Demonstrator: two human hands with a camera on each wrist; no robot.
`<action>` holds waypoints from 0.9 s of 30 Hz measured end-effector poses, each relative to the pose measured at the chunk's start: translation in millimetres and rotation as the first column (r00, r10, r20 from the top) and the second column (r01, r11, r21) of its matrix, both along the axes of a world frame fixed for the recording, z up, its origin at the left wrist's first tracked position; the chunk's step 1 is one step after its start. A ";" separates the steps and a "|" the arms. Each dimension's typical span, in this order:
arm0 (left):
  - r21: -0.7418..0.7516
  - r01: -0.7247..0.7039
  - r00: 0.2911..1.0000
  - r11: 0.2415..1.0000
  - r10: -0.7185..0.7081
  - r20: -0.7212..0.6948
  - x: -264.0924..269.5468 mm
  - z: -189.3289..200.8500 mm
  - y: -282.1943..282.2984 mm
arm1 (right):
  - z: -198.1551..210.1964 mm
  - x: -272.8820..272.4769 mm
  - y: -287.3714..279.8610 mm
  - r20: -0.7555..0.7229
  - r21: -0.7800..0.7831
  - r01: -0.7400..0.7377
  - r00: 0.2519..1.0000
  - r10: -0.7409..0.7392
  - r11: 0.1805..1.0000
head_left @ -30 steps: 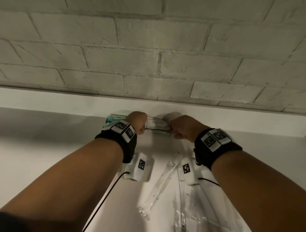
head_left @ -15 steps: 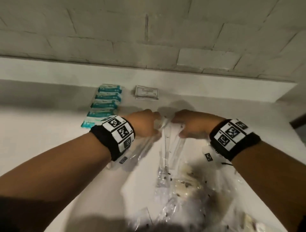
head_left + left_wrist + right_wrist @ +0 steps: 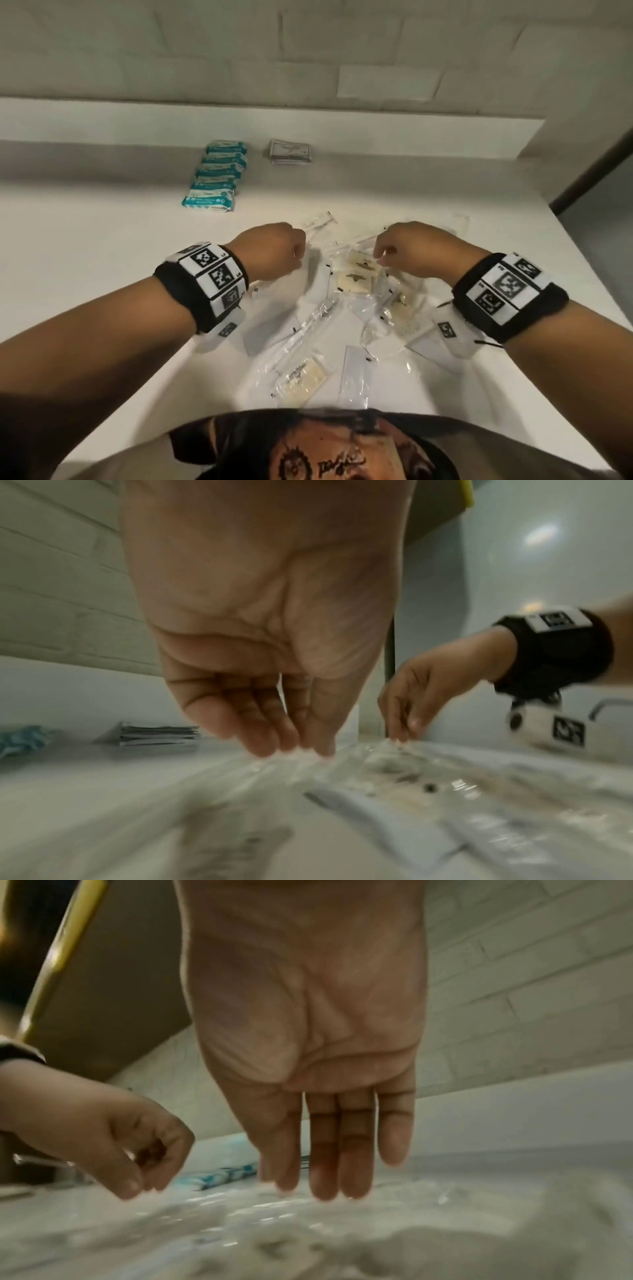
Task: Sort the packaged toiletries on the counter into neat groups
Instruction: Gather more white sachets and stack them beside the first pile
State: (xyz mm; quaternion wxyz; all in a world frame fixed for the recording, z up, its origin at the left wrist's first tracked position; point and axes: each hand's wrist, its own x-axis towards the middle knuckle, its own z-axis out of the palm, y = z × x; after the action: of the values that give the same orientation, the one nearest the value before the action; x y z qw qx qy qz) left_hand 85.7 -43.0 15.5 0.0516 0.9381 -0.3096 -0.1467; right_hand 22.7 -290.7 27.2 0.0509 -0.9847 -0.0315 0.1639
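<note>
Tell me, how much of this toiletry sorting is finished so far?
Two groups look done: a row of teal packets and a stack of grey sachets at the back of the counter. Right now the left hand and right hand reach into the loose pile of clear packages, fingertips at the plastic, nothing clearly gripped. That whole pile remains unsorted, so most of the work seems left.

A pale brick wall (image 3: 308,51) runs along the far side above a white ledge (image 3: 239,120). The white surface (image 3: 85,240) spreads below it. At far right stands a dark vertical edge (image 3: 596,178).
</note>
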 end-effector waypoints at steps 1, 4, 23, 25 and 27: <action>0.053 0.021 0.999 0.998 -0.019 -0.031 -8.9 2.6 0.6 | -2.3 -5.9 6.3 -0.044 -0.006 -0.028 0.999 0.027 1.000; 0.235 0.068 0.990 0.970 -0.036 -0.139 -37.4 7.3 9.0 | -11.8 -20.0 14.0 -0.123 -0.028 -0.071 0.990 0.067 0.997; -0.051 -0.321 0.938 0.946 0.311 -0.151 -59.3 2.6 -22.1 | -32.3 -27.0 35.1 -0.058 -0.016 -0.051 0.997 0.050 0.999; 0.009 -0.324 0.936 0.946 0.322 -0.138 -56.7 0.8 -34.7 | -30.3 -29.1 35.5 -0.092 -0.034 -0.027 0.996 0.024 0.999; 0.021 -0.369 0.923 0.929 0.368 -0.111 -54.5 -3.2 -40.7 | -27.0 -34.1 32.6 -0.053 -0.071 -0.052 0.997 0.048 0.996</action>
State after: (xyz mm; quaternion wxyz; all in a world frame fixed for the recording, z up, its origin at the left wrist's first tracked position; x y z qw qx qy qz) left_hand 31.2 -83.7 12.3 0.0959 0.9697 -0.1244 -0.1873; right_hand -11.3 -258.1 0.3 0.0119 -0.9802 -0.0488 0.1914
